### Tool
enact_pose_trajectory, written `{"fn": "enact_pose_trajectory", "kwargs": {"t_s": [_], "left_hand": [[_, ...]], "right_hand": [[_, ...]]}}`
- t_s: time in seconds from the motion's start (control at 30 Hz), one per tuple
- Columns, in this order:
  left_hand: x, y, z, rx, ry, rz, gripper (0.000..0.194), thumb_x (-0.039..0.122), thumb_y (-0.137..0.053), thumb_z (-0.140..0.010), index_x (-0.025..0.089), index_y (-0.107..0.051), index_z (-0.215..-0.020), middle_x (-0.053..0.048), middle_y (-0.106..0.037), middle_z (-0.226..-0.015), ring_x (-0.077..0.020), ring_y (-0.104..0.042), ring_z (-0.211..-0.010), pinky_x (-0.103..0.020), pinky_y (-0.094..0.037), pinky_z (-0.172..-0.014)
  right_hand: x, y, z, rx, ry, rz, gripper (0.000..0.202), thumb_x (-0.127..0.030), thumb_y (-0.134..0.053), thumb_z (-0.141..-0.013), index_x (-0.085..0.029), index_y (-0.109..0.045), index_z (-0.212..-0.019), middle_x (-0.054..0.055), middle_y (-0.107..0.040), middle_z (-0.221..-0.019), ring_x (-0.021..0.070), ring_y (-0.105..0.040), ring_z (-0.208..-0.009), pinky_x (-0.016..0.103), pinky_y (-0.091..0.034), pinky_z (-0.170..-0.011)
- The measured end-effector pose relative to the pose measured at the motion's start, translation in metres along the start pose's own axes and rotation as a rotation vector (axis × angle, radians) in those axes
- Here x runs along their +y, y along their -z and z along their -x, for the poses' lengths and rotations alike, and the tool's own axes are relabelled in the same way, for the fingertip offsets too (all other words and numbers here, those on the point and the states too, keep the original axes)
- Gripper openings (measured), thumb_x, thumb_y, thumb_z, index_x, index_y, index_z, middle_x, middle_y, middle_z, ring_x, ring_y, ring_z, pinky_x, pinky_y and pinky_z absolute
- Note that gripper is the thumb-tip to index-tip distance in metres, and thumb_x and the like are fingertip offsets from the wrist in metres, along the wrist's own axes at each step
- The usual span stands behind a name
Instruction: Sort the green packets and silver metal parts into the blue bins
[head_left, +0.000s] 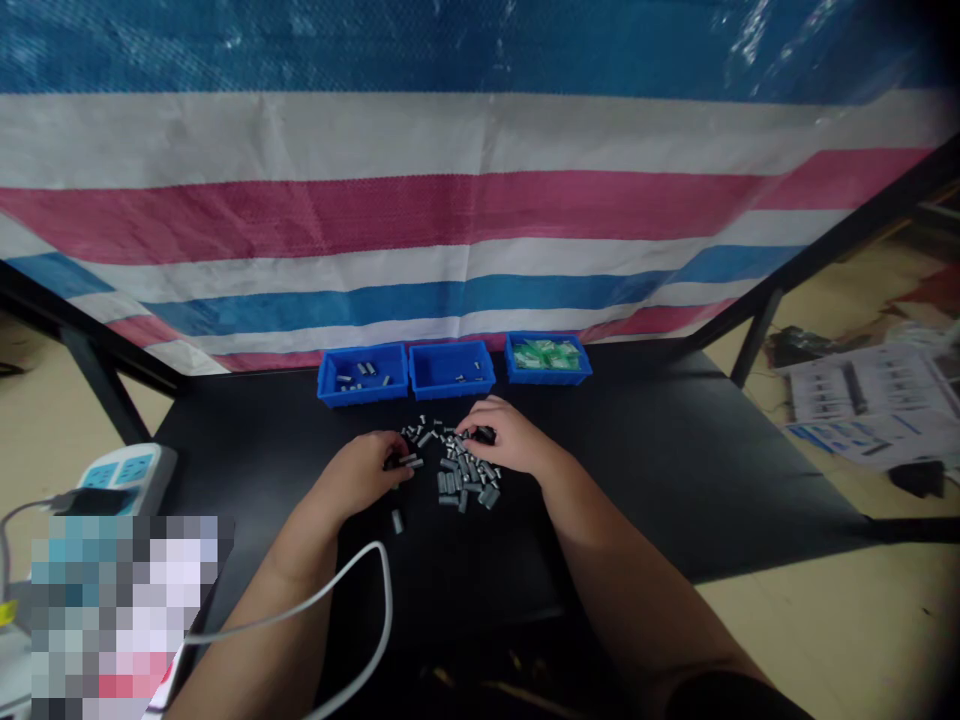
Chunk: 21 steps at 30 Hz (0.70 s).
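A pile of small grey block-like pieces (465, 475) and silvery screws (421, 421) lies on the black tabletop between my hands. My left hand (367, 470) is at the pile's left side, thumb and fingers closed around a couple of small grey pieces (411, 462). One loose grey piece (397, 521) lies just below that hand. At the upper right of the pile, my right hand (504, 435) has its fingers pinched down among the screws. What is between its fingertips is too small to make out.
Behind the pile stand a blue bin (363, 398) with several grey pieces, a blue bin (450, 388) with a few screws, and a blue bin (547, 378) of green-and-clear packets. A power strip (139, 470) sits left; a white cable (386, 580) loops in front. Striped sheeting (465, 220) hangs behind.
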<state>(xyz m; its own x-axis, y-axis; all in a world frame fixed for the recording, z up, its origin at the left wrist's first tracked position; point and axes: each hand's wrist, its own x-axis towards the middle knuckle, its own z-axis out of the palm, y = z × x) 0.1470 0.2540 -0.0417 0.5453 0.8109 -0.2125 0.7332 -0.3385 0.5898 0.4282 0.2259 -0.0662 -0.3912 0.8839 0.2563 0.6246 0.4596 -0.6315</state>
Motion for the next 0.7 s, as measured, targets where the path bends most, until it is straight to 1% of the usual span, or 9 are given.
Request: {"fn": "enact_pose_trajectory", "kwargs": {"t_s": [0.1, 0.23, 0.3, 0.4, 0.43, 0.47, 0.53, 0.6, 0.7], "left_hand": [[-0.002, 0.000, -0.001, -0.019, 0.005, 0.016, 0.016, 0.031, -0.070, -0.076, 0.021, -0.072, -0.089, -0.002, -0.068, -0.076, -0.0193, -0.059, -0.067, -0.029, -0.035, -0.061], [-0.003, 0.000, -0.002, 0.015, -0.007, 0.065, 0.017, 0.035, -0.071, -0.078, 0.021, -0.074, -0.088, 0.000, -0.065, -0.070, -0.0173, -0.056, -0.063, -0.028, -0.035, -0.058], [-0.003, 0.000, -0.003, 0.106, -0.013, 0.141, 0.022, 0.041, -0.071, -0.081, 0.021, -0.075, -0.090, 0.000, -0.063, -0.069, -0.0163, -0.054, -0.062, -0.027, -0.036, -0.058], [-0.006, 0.001, -0.005, 0.351, 0.004, 0.305, 0.033, 0.050, -0.070, -0.084, 0.020, -0.074, -0.097, -0.001, -0.064, -0.071, -0.0154, -0.054, -0.062, -0.026, -0.039, -0.059], [-0.007, 0.001, -0.006, 0.414, 0.018, 0.372, 0.036, 0.052, -0.070, -0.085, 0.019, -0.074, -0.099, -0.002, -0.065, -0.073, -0.0148, -0.055, -0.061, -0.026, -0.040, -0.058], [-0.009, 0.002, -0.007, 0.449, 0.034, 0.442, 0.038, 0.053, -0.070, -0.085, 0.018, -0.073, -0.100, -0.002, -0.067, -0.074, -0.0141, -0.055, -0.060, -0.026, -0.041, -0.058], [-0.010, 0.002, -0.009, 0.469, 0.066, 0.591, 0.042, 0.055, -0.071, -0.084, 0.017, -0.072, -0.101, -0.004, -0.070, -0.078, -0.0124, -0.056, -0.056, -0.025, -0.043, -0.056], [-0.011, 0.003, -0.012, 0.489, 0.101, 0.753, 0.045, 0.055, -0.076, -0.080, 0.015, -0.071, -0.101, -0.006, -0.073, -0.082, -0.0113, -0.057, -0.054, -0.024, -0.042, -0.053], [-0.010, 0.004, -0.015, 0.576, 0.162, 1.006, 0.048, 0.051, -0.086, -0.071, 0.014, -0.072, -0.099, -0.008, -0.075, -0.087, -0.0106, -0.061, -0.058, -0.020, -0.042, -0.051]], "right_hand": [[-0.001, -0.004, -0.001, -0.002, 0.001, 0.006, 0.016, -0.016, -0.071, -0.087, -0.024, -0.076, -0.099, 0.001, -0.067, -0.086, 0.0180, -0.058, -0.086, 0.035, -0.045, -0.086], [0.002, -0.009, -0.002, 0.046, -0.038, 0.013, 0.019, -0.012, -0.070, -0.085, -0.023, -0.075, -0.100, 0.001, -0.065, -0.085, 0.0181, -0.058, -0.086, 0.033, -0.046, -0.083], [0.005, -0.011, -0.002, 0.068, -0.057, 0.019, 0.020, -0.010, -0.070, -0.084, -0.023, -0.074, -0.098, 0.001, -0.065, -0.085, 0.0179, -0.058, -0.086, 0.031, -0.046, -0.081], [0.007, -0.013, -0.002, 0.076, -0.060, 0.032, 0.015, -0.011, -0.071, -0.083, -0.022, -0.073, -0.093, 0.001, -0.064, -0.085, 0.0176, -0.059, -0.086, 0.031, -0.046, -0.080], [0.007, -0.013, -0.002, 0.072, -0.058, 0.034, 0.014, -0.011, -0.071, -0.084, -0.022, -0.073, -0.092, 0.001, -0.064, -0.085, 0.0174, -0.059, -0.085, 0.031, -0.046, -0.080], [0.007, -0.013, -0.002, 0.066, -0.055, 0.036, 0.012, -0.012, -0.071, -0.084, -0.022, -0.074, -0.091, 0.001, -0.064, -0.085, 0.0173, -0.059, -0.085, 0.031, -0.046, -0.081], [0.006, -0.013, -0.002, 0.053, -0.054, 0.037, 0.012, -0.012, -0.070, -0.084, -0.022, -0.074, -0.090, 0.001, -0.064, -0.085, 0.0170, -0.059, -0.084, 0.031, -0.046, -0.081], [0.005, -0.012, -0.002, 0.046, -0.056, 0.037, 0.012, -0.013, -0.070, -0.084, -0.022, -0.074, -0.090, 0.001, -0.064, -0.085, 0.0169, -0.059, -0.084, 0.031, -0.046, -0.081], [0.003, -0.010, -0.002, 0.067, -0.045, 0.001, 0.011, -0.012, -0.069, -0.083, -0.022, -0.072, -0.088, 0.002, -0.064, -0.089, 0.0169, -0.060, -0.086, 0.030, -0.046, -0.080]]}}
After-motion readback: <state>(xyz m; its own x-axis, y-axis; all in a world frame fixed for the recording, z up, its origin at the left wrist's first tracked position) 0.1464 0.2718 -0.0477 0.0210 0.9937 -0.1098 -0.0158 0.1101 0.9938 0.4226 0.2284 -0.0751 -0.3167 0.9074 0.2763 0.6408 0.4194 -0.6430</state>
